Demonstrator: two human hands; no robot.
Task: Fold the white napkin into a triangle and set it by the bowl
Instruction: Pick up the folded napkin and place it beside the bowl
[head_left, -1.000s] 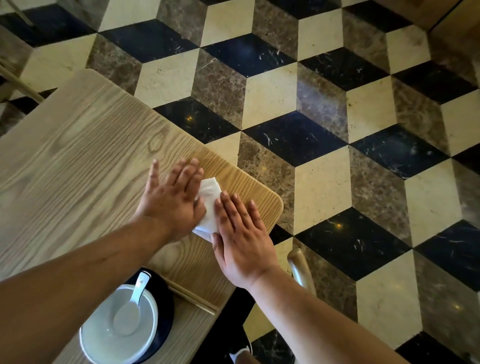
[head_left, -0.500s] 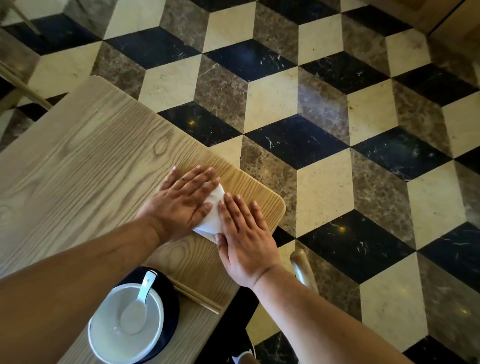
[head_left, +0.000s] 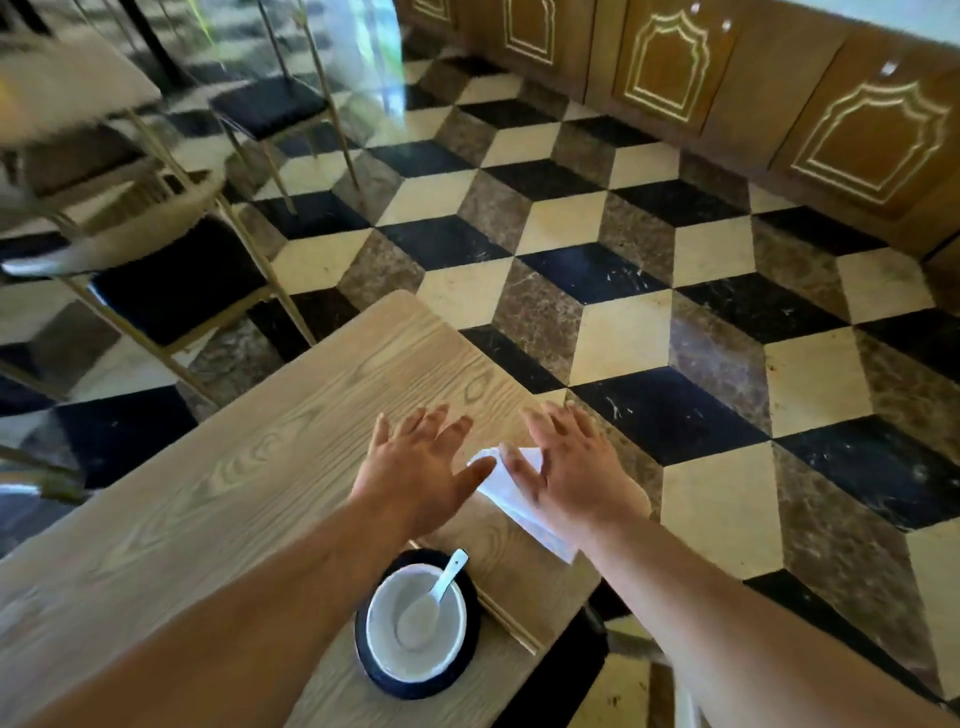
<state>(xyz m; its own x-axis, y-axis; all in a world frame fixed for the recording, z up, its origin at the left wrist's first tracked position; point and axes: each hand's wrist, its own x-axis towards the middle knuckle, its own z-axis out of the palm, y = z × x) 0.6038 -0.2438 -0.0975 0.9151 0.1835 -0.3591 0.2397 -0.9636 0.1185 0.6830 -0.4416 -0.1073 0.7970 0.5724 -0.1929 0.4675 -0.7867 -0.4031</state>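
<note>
Wooden table over cube-patterned marble floor; carved cabinets beyond.

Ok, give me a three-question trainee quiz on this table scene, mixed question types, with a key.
1. True or false: the white napkin lies partly under the right hand.
2. What rests inside the white bowl?
A. chopsticks
B. a white spoon
C. a fork
3. Fill in: the bowl stands on a ______ saucer.

Key:
1. True; the left hand spreads open beside it on the wooden table.
2. B; the spoon leans with its handle on the rim.
3. Dark.
</note>
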